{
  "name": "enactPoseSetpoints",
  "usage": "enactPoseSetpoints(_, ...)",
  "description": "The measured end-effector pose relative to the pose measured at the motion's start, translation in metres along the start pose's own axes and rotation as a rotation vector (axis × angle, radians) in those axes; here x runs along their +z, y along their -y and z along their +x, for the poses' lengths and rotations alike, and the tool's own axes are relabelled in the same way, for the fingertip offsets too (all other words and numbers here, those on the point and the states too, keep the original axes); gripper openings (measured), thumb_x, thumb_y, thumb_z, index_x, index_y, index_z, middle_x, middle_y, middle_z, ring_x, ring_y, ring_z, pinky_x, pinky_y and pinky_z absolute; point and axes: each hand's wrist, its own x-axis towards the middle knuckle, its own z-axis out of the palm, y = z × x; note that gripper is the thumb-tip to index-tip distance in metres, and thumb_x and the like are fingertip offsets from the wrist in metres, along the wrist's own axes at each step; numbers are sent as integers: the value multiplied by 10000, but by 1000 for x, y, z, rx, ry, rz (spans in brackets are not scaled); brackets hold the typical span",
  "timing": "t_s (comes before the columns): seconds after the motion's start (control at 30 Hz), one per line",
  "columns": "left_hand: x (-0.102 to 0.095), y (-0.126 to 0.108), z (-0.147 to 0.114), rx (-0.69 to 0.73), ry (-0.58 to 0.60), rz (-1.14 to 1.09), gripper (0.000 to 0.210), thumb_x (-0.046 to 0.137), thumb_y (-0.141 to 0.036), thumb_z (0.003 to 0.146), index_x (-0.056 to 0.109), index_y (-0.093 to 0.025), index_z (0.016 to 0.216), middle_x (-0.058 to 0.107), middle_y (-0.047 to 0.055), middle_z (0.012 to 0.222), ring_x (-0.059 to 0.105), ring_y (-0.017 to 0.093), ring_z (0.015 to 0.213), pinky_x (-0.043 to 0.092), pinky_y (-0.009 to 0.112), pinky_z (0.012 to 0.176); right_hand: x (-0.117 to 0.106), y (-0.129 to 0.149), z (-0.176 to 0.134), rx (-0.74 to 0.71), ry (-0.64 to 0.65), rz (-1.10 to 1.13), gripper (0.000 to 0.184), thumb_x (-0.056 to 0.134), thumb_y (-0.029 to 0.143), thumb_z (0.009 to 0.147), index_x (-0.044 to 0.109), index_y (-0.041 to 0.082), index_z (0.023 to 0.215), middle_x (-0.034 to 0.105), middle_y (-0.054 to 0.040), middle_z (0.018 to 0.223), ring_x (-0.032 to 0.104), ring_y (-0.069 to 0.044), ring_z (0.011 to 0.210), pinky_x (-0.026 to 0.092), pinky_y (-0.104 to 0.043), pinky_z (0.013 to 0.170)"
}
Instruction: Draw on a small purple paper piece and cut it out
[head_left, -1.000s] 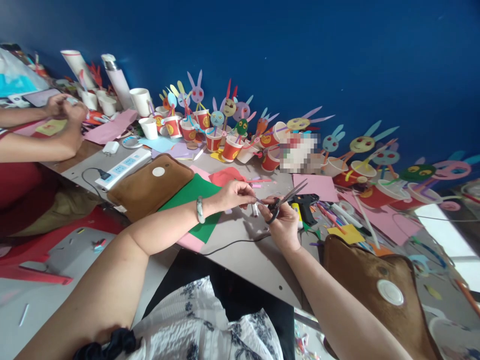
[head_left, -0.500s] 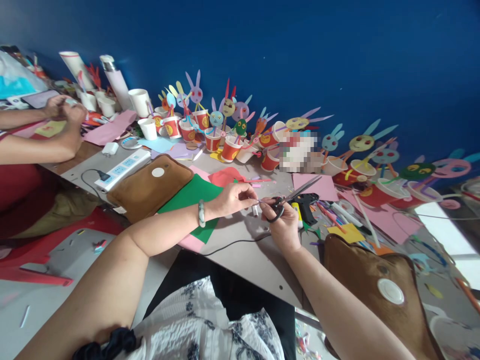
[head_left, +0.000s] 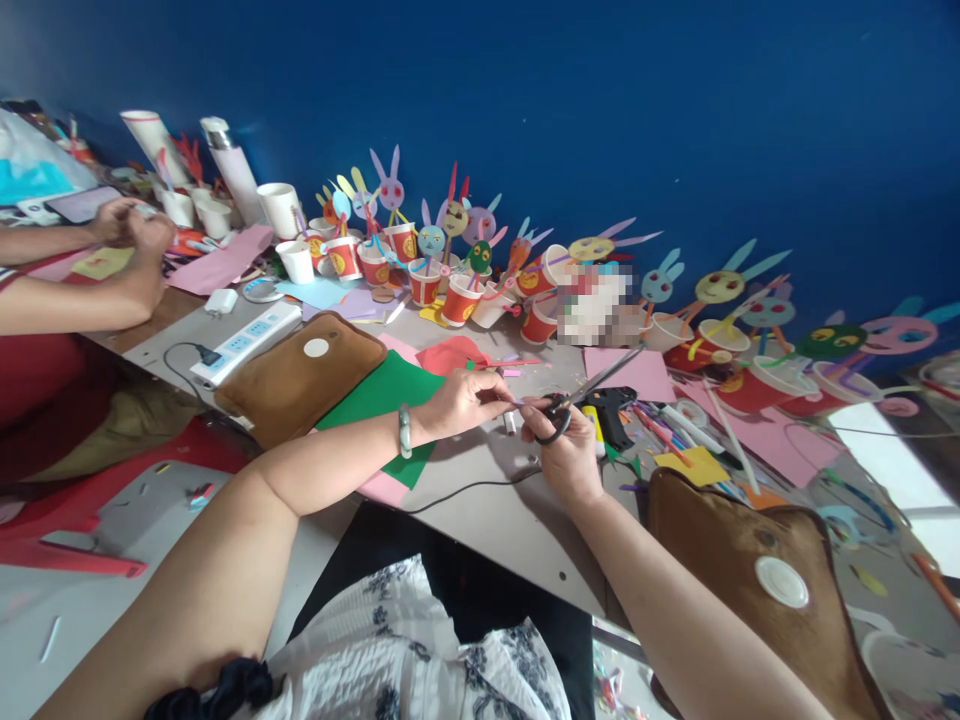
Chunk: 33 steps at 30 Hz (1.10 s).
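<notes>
Scissors (head_left: pixel 602 379), with slender metal blades and black looped handles, are at the centre right of the frame, in the grasp of the right hand (head_left: pixel 568 450). The left hand (head_left: pixel 461 402) pinches a thin, narrow purple strip (head_left: pixel 519 403) between thumb and finger; the right hand's fingertips meet its other end. The scissors' long axis runs obliquely, tips towards the upper right, handle loops towards the lower left; the blades lie nearly together. The strip lies roughly crosswise in the frame. Counted: one pair of scissors, one strip, one smooth green sheet (head_left: pixel 382 392) beneath the left forearm, one black glue gun (head_left: pixel 619 417) just beside the right hand, one white oblong power strip (head_left: pixel 251 345) at left, and two soft, brown, plush-textured cushions (head_left: pixel 300 372), one left of centre, one lower right. The surface (head_left: pixel 480 525) is flat and grey; rabbit-eared paper figures (head_left: pixel 431 240), too overlapped to count, line its far edge.
</notes>
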Motion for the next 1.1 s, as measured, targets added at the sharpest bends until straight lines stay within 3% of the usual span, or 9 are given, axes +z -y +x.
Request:
enactPoseSetpoints(0.2, -1, -1, -1, 75, 0, 79, 200, 719, -327, 853, 716, -128, 838, 730, 71, 814, 665, 120, 728, 531, 231, 684, 0, -1, 1, -27, -27, -11, 151, 801, 334, 767, 729, 212, 818, 628, 24, 633, 513, -119, 528, 395, -263, 535)
enactPoseSetpoints(0.4, 2, -7, -1, -53, 8, -92, 262, 762, -369, 809, 697, -116, 817, 707, 55, 744, 645, 108, 654, 522, 221, 618, 1, 1, 0, -57, -57, 6, 120, 791, 299, 775, 721, 202, 778, 592, 38, 559, 481, -110, 488, 361, -259, 509)
enactPoseSetpoints(0.57, 6, -10, -1, -137, 18, -238, 280, 777, -374, 787, 682, -111, 802, 690, 37, 695, 651, 103, 614, 540, 225, 617, 0, 2, -2, -49, -92, -23, 161, 797, 319, 754, 701, 190, 758, 652, 12, 652, 477, -103, 477, 353, -253, 467)
enactPoseSetpoints(0.83, 4, -10, 0, -245, -7, -311, 372, 830, -435, 710, 649, -113, 756, 706, 48, 714, 664, 111, 628, 551, 235, 607, 3, 6, -3, -38, -108, -72, 218, 799, 383, 746, 706, 186, 751, 633, 11, 615, 478, -113, 471, 368, -262, 472)
enactPoseSetpoints(1.1, 5, -6, 1, -259, -27, -353, 381, 863, -413, 659, 640, -109, 716, 722, 65, 779, 673, 116, 680, 550, 242, 644, 5, 10, -5, -70, -122, -73, 218, 793, 357, 750, 674, 184, 691, 636, 4, 637, 472, -107, 480, 362, -262, 475)
